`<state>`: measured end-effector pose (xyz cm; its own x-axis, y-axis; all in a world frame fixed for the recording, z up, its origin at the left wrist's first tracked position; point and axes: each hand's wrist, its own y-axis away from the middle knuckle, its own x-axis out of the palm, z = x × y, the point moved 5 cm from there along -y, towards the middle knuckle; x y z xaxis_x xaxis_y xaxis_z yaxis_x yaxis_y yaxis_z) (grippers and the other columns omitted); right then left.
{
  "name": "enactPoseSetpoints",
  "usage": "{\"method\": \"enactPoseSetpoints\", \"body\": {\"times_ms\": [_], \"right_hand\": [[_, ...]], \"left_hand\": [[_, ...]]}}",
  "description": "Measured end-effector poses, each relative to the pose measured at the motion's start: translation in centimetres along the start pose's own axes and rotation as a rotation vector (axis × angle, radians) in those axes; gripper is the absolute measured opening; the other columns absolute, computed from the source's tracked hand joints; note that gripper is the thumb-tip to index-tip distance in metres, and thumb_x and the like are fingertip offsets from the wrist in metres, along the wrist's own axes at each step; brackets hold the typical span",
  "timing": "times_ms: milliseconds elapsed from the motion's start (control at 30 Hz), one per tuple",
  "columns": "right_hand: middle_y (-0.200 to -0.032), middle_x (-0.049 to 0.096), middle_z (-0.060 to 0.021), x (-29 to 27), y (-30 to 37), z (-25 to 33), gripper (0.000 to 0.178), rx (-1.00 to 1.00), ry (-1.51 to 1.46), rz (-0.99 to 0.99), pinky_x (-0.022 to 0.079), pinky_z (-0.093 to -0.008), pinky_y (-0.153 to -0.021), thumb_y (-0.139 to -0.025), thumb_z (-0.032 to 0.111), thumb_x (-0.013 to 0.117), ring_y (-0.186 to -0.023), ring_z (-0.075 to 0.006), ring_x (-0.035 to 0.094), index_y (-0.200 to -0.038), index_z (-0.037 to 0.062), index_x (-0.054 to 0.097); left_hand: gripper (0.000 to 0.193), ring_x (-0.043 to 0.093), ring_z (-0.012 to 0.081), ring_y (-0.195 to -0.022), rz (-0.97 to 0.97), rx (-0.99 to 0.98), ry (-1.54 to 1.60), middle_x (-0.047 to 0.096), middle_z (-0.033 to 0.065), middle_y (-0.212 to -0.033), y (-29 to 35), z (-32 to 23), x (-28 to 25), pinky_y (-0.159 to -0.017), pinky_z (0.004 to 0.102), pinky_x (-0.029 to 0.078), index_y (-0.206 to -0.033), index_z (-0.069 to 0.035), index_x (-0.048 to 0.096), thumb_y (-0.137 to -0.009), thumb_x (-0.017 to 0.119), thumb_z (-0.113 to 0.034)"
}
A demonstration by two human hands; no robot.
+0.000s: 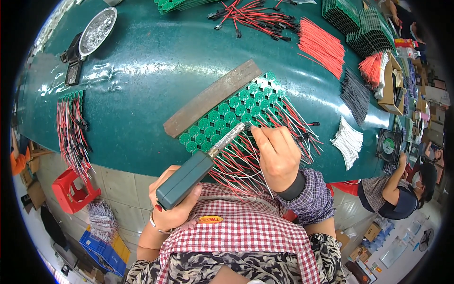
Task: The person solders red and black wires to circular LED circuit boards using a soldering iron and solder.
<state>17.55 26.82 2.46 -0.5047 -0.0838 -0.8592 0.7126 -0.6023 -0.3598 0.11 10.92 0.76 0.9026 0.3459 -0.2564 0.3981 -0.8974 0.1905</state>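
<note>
My left hand (171,201) is wrapped round the dark green handle of a soldering iron (185,180). Its metal barrel slants up and right over a panel of small round green circuit boards (213,116). Close to the iron's tip, my right hand (280,154) pinches a thin wire; its end is hidden by the fingertips. Red, white and black wires (239,165) fan out from the panel's near side, hanging toward my checked apron, and more lie right of my right hand. A flat metal bar (213,98) rests along the panel's far edge.
At the far left stands a round metal dish (98,32) on a black holder. A wired panel (71,120) overhangs the left table edge. Bundles of red (321,46), black (354,97) and white wires (348,142) lie right. Another person (402,189) sits at the right.
</note>
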Motion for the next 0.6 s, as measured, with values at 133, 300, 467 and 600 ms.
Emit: {"method": "enactPoseSetpoints", "body": {"times_ms": [133,300,467,600], "right_hand": [[-0.091,0.063,-0.0120,0.1,0.3,-0.2,0.039,-0.024,0.016,0.010,0.051,-0.0336,-0.064,-0.070,-0.005,0.065,-0.076,-0.0252,0.059,-0.109,-0.0047,0.067],[-0.092,0.061,-0.0112,0.2,0.3,-0.1,0.040,-0.043,0.038,0.027,0.051,-0.0329,-0.065,-0.071,0.000,0.063,-0.079,-0.0244,0.058,-0.111,-0.0055,0.064],[-0.089,0.064,-0.0123,0.0,0.1,0.0,0.039,0.017,0.004,0.007,0.051,-0.0351,-0.063,-0.068,-0.010,0.067,-0.075,-0.0263,0.061,-0.107,-0.0030,0.069],[-0.088,0.064,-0.0121,0.0,0.1,0.1,0.039,0.021,0.008,0.006,0.051,-0.0352,-0.063,-0.068,-0.010,0.067,-0.075,-0.0264,0.061,-0.106,-0.0026,0.070]], "left_hand": [[0.021,0.065,0.0258,-0.071,0.030,-0.008,-0.034,0.066,0.0136,-0.084,-0.1,-0.1,-0.1,-0.063,0.0333,0.052,-0.092,0.004,0.069,-0.073,0.077,0.001],[0.021,0.065,0.0261,-0.070,-0.004,-0.041,-0.042,0.066,0.0142,-0.085,0.7,0.2,-0.3,-0.062,0.0332,0.052,-0.093,0.004,0.070,-0.074,0.076,0.000],[0.022,0.065,0.0263,-0.071,-0.090,-0.061,0.028,0.067,0.0150,-0.086,0.9,0.6,-0.6,-0.064,0.0335,0.052,-0.094,0.005,0.071,-0.074,0.076,0.000],[0.023,0.067,0.0253,-0.075,-0.102,-0.037,0.059,0.069,0.0155,-0.090,1.0,0.8,-0.6,-0.067,0.0331,0.053,-0.096,0.005,0.071,-0.073,0.077,-0.001]]}}
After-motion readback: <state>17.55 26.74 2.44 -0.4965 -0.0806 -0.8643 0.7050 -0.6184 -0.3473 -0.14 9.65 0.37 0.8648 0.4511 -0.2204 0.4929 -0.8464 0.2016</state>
